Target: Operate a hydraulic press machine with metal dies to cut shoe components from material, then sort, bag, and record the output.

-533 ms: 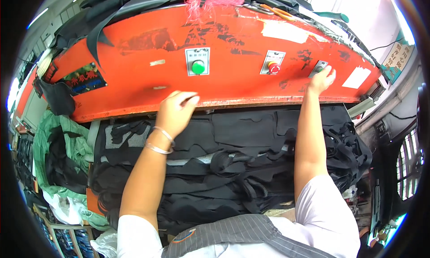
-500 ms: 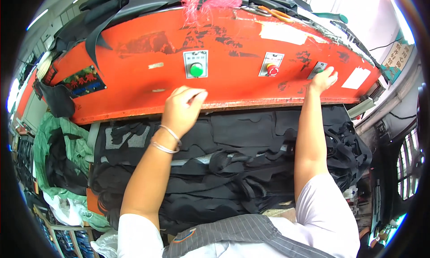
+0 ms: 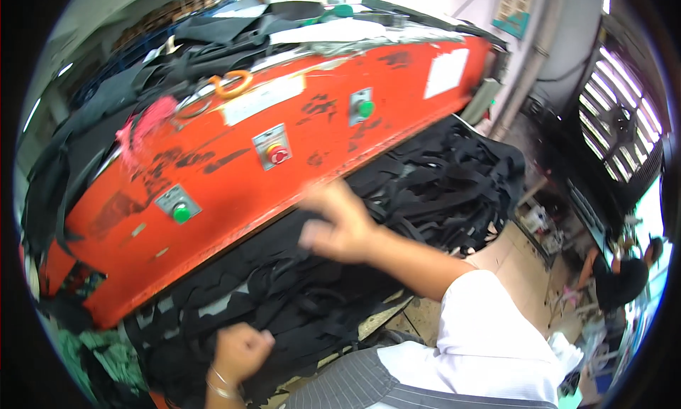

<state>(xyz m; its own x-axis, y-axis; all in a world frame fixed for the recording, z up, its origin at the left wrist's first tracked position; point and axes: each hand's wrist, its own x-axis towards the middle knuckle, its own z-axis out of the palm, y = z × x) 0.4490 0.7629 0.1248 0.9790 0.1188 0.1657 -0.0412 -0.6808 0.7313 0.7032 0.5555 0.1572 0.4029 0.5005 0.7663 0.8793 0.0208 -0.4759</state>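
Seven o'clock: the left hand, loosely fisted, seemingly empty, above black strips spread from seven to two. Centre: the blurred right hand, fingers parted, empty, now withdrawn from the red panel's green button near twelve.

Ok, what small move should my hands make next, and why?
Perhaps lower your right hand onto the black strips: it looks empty, thumb apart from its fingers, and appears above them. Your left hand looks curled, nearer the striped apron.
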